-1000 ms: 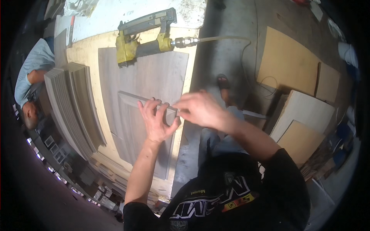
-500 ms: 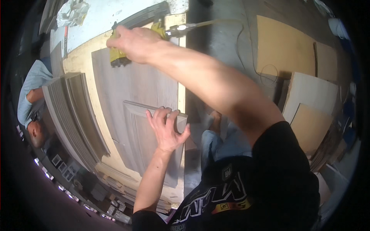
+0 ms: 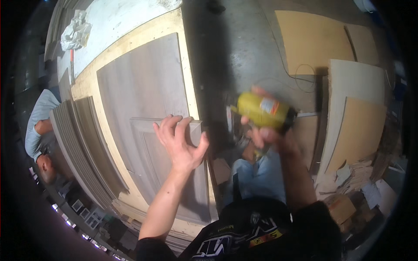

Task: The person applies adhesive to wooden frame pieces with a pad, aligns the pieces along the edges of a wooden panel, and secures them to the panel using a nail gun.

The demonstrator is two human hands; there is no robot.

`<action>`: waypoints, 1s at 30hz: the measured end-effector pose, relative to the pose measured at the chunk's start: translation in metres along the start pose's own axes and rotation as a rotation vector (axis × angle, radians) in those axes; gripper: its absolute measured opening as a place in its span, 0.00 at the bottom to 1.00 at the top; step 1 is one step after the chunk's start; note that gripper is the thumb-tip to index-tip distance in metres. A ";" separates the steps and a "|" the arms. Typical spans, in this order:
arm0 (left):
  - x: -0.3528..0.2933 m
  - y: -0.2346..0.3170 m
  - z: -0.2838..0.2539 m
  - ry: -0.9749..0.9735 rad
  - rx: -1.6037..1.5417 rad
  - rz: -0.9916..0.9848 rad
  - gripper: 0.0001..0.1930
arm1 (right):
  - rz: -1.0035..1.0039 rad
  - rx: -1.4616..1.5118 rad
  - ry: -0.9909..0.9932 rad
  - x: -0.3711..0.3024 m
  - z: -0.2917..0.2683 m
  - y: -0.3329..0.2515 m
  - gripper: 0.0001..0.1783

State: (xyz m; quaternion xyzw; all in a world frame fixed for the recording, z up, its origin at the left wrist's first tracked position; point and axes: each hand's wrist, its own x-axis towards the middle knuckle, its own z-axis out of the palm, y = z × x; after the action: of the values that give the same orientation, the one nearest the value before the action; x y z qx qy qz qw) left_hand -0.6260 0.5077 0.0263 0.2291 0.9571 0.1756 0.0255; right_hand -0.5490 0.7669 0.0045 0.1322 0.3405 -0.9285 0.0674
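Note:
A grey wood-grain framed panel (image 3: 138, 127), moulded along its border, lies on a larger flat grey board (image 3: 143, 78). My left hand (image 3: 180, 148) grips its far right corner, fingers spread over the far edge and thumb on the right side. Off the right side of the workbench (image 3: 188, 65), my right hand (image 3: 266, 135) holds a yellow air nail gun (image 3: 257, 108) above the floor. Both tool and hand are smeared by motion, and the nail gun's nose cannot be made out.
Grey panels (image 3: 78, 139) stand stacked along the bench's left side, beyond which another person (image 3: 41, 117) bends down. A crumpled white bag (image 3: 76, 32) lies at the far left. Wooden sheets (image 3: 357, 135) lean at the right near cardboard boxes (image 3: 342, 209). A thin hose (image 3: 283, 61) trails across the floor.
My right hand has swung the nail gun from the board's far end, back and right, off the bench. My left hand keeps its place on the framed panel's corner.

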 end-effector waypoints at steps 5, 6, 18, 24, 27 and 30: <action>-0.002 -0.002 -0.001 -0.023 0.045 0.029 0.28 | 0.034 0.014 0.006 -0.033 0.003 0.072 0.45; -0.002 -0.003 0.000 -0.025 0.044 0.040 0.28 | -0.041 0.016 -0.029 -0.033 0.003 0.083 0.44; -0.002 -0.006 0.002 -0.014 0.063 0.080 0.30 | -0.192 0.109 -0.124 -0.025 0.002 0.115 0.43; 0.000 -0.003 0.000 -0.039 0.055 0.071 0.29 | -0.192 0.098 -0.137 -0.024 0.001 0.119 0.44; 0.000 -0.002 0.000 -0.039 0.047 0.070 0.29 | -0.187 0.095 -0.054 -0.026 0.003 0.119 0.45; 0.001 -0.002 0.002 -0.025 0.035 0.061 0.28 | -0.063 0.093 -0.119 -0.033 -0.005 0.104 0.50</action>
State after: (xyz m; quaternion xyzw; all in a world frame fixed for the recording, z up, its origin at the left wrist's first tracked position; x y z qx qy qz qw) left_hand -0.6273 0.5068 0.0241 0.2609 0.9521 0.1569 0.0281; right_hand -0.4942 0.6919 -0.0536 0.0692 0.2965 -0.9511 0.0522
